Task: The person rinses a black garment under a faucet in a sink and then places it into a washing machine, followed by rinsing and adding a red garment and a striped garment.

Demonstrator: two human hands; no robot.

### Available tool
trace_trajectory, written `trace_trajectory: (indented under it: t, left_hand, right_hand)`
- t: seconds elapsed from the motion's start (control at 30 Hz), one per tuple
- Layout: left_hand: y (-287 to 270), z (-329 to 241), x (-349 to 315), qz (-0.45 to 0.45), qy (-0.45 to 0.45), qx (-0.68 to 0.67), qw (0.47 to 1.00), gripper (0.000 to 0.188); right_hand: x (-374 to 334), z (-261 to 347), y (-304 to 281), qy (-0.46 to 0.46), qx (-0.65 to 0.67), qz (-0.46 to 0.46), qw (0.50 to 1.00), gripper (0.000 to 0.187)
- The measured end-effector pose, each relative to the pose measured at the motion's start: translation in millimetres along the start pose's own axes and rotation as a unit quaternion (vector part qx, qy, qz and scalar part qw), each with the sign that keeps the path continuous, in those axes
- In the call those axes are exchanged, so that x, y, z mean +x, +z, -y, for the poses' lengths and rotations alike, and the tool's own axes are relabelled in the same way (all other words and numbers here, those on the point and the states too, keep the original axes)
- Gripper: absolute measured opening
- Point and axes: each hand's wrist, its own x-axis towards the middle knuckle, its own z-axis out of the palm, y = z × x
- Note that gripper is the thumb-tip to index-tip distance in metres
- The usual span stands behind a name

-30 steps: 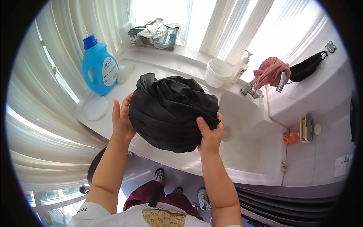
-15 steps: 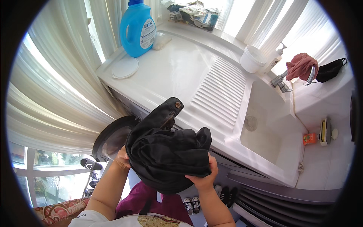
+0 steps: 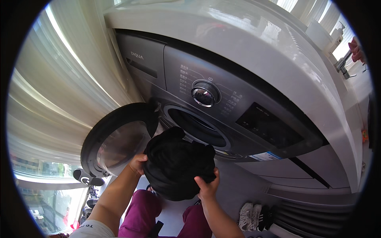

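Observation:
A bunched black garment (image 3: pixel 178 164) hangs between my two hands. My left hand (image 3: pixel 138 163) grips its left side, the fingers mostly hidden behind the cloth. On the other side my right hand (image 3: pixel 208 183) pinches the lower right edge, thumb on top. Just beyond the bundle is the round drum opening (image 3: pixel 196 125) of a dark grey washing machine (image 3: pixel 226 91). Its round door (image 3: pixel 119 139) stands swung out to the left, beside my left forearm. The garment overlaps the near edge of the opening in view; whether it touches cannot be told.
The white countertop (image 3: pixel 238 23) juts over the machine. A silver dial (image 3: pixel 205 94) and a dark display panel (image 3: pixel 270 125) sit on its front. Cream curtains (image 3: pixel 59 91) hang at left. Several shoes (image 3: pixel 252 216) stand on the floor at right, near a dark ridged piece (image 3: pixel 313 218).
My view has dropped from the countertop and sink to the washing machine's front. Both hands have carried the black garment lower, to before the drum opening.

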Motion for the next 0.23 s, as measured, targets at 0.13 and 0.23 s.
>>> trace_trajectory:
  t: [0.13, 0.23]
  left_hand:
    - [-50.2, 11.8, 51.2, -0.010, -0.031, 0.025, 0.999, 0.088]
    - [-61.0, 18.8, 91.0, 0.018, 0.013, 0.027, 0.999, 0.078]
  right_hand:
    - [33.7, -50.3, -14.8, 0.068, 0.079, -0.041, 0.994, 0.059]
    - [61.5, -78.7, -30.4, 0.094, 0.122, -0.029, 0.988, 0.064]
